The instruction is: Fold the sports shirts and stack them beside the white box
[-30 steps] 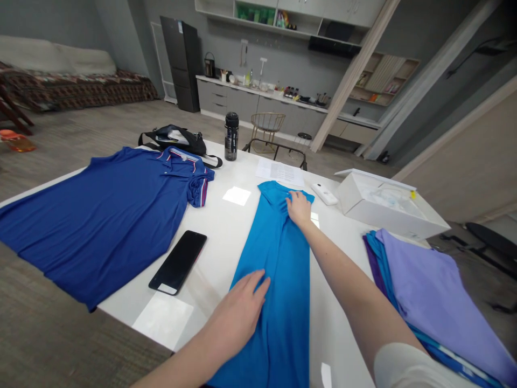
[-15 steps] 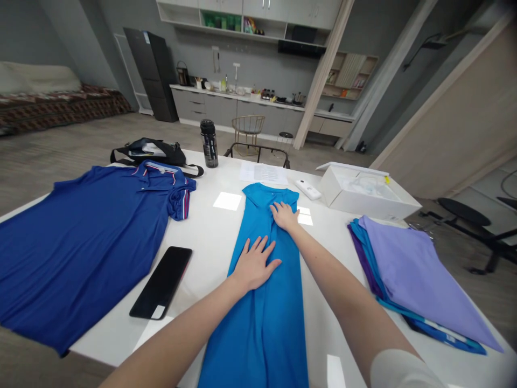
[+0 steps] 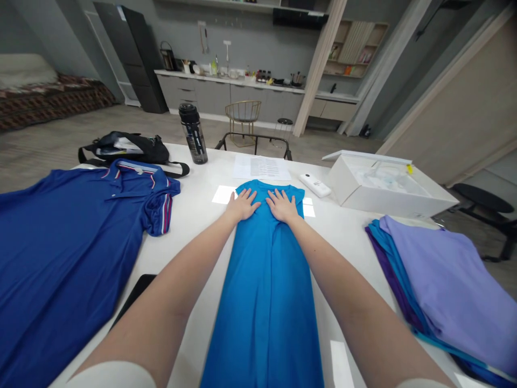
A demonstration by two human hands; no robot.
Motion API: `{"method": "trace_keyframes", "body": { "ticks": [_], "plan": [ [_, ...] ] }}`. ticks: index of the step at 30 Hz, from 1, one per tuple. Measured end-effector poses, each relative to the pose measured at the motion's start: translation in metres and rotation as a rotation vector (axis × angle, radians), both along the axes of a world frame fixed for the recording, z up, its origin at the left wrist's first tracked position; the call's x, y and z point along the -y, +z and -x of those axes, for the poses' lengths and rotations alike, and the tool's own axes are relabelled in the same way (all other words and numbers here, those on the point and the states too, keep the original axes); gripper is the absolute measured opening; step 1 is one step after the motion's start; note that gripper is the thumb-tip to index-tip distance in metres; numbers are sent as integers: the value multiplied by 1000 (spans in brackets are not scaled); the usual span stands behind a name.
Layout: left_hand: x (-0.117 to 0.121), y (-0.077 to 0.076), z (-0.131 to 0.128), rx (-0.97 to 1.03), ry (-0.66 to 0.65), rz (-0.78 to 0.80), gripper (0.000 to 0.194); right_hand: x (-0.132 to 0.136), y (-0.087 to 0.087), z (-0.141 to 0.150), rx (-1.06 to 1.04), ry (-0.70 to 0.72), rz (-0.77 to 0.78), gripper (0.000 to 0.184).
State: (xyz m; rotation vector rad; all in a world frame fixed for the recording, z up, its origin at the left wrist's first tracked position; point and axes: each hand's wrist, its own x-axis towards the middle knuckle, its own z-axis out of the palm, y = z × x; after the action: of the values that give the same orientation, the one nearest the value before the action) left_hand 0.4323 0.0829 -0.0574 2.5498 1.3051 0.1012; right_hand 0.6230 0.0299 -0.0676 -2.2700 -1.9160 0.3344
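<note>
Got my left hand (image 3: 242, 205) and right hand (image 3: 282, 206) flat on the shoulders of the bright blue shirt (image 3: 262, 302) – fingers spread apart, not clamped on anything. It's lying smooth and unfolded down the middle of the desk (image 3: 347, 253), and the navy polo (image 3: 60, 258) is spread out too – the pile of shirts (image 3: 440, 280) sits off to my right.

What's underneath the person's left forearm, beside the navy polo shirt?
A black phone lying on the white table; only a strip of it shows, and the rest is covered by the forearm.
</note>
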Motion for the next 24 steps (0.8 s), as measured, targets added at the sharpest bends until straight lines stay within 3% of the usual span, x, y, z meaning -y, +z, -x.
{"method": "trace_keyframes", "body": {
  "ticks": [3, 6, 9, 11, 13, 15, 19, 21, 24],
  "plan": [
    [-7, -5, 7, 10, 9, -52, 69, 0, 0, 2, 20, -38, -19, 67],
    [1, -2, 4, 19, -11, -147, 65, 1, 4, 6, 25, -49, -22, 67],
    [29, 7, -4, 145, -28, -325, 60, 14, 13, 13, 22, -74, -165, 61],
    [61, 15, -6, 217, -19, -350, 57, 37, 21, 20, 17, -104, -299, 58],
    [104, 21, 2, 230, -64, -292, 54, 75, 27, 29, -8, -96, -377, 58],
    [155, 25, 19, 222, -187, -252, 54, 127, 30, 42, -48, 1, -380, 57],
    [255, 21, 71, 148, -384, -203, 65, 243, 20, 78, -73, 255, -248, 57],
    [292, 15, 92, 95, -394, -161, 66, 288, 15, 95, -47, 295, -197, 57],
    [327, 10, 112, 71, -357, -130, 67, 328, 15, 112, -28, 280, -154, 57]
  ]
}}
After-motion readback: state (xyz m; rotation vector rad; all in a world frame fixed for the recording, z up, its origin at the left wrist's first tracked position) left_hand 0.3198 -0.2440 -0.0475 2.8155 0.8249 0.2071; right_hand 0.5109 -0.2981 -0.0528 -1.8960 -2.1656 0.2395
